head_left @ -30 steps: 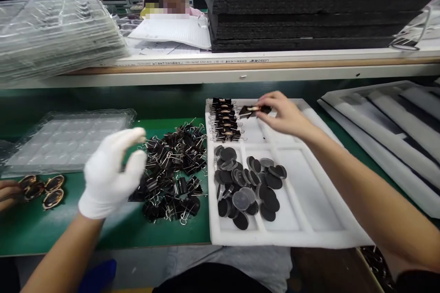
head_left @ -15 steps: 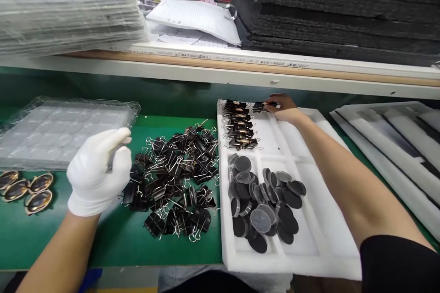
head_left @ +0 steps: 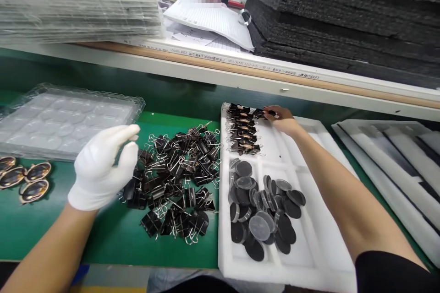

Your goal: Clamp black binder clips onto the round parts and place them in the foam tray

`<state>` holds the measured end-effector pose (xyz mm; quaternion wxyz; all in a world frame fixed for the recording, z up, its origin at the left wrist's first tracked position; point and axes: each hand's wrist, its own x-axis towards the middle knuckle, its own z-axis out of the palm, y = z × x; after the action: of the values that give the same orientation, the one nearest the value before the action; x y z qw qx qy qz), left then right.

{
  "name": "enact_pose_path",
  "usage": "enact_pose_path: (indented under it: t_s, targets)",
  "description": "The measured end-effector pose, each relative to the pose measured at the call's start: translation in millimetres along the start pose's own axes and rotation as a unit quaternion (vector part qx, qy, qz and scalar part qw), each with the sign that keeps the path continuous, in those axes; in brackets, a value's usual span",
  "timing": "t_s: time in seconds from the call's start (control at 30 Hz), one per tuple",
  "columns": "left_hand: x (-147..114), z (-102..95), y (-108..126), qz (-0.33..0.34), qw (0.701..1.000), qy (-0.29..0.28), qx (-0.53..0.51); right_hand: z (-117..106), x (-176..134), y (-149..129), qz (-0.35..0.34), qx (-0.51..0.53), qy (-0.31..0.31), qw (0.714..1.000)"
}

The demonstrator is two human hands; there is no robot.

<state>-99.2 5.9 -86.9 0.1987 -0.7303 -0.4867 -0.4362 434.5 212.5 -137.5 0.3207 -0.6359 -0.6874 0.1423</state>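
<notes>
My left hand, in a white glove, hovers at the left edge of a pile of black binder clips. Its thumb and fingers are apart, with nothing visible between them. At the far end of a white foam tray, my bare right hand pinches a black binder clip; whatever the clip grips is mostly hidden by the fingers. Just left of it, a row of clipped pieces with pale rounded edges lies in the tray. Round black and clear discs fill the tray's nearer compartments.
Sunglass-like tinted lens pieces and a clear plastic tray lie on the left. White foam sheets lean at right. A shelf above bears stacked clear trays, papers and black foam. A person sits beyond.
My right hand has brought the pinched binder clip slightly left, closer to the row. My left hand stays open beside the pile. The camera view has tilted and shifted a little.
</notes>
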Motion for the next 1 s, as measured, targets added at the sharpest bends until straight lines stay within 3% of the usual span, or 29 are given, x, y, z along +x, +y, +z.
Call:
enact_pose_path:
  t_s: [0.23, 0.4, 0.53, 0.7, 0.83, 1.0]
  targets:
    - [0, 3.6, -3, 0.024, 1.000, 0.004, 0.002, -9, -2, -3, 0.009, -0.025, -0.017, 1.000]
    - [1, 2.3, -11, 0.023, 1.000, 0.014, 0.011, -17, -23, 1, 0.016, -0.008, 0.038, 0.999]
    - [4, -1.8, -25, -0.028, 0.998, 0.036, 0.040, -18, -48, 10, 0.040, -0.004, 0.082, 0.996]
    - [4, -8.0, -40, -0.110, 0.990, 0.072, 0.059, -2, -75, 19, 0.039, 0.013, 0.056, 0.998]
    - [-16, -18.5, -47, -0.174, 0.976, 0.113, 0.065, 5, -83, 24, 0.045, 0.021, 0.039, 0.998]
    - [-70, -52.2, -73, -0.250, 0.939, 0.160, 0.172, 1, -83, 32, 0.041, -0.022, -0.007, 0.999]
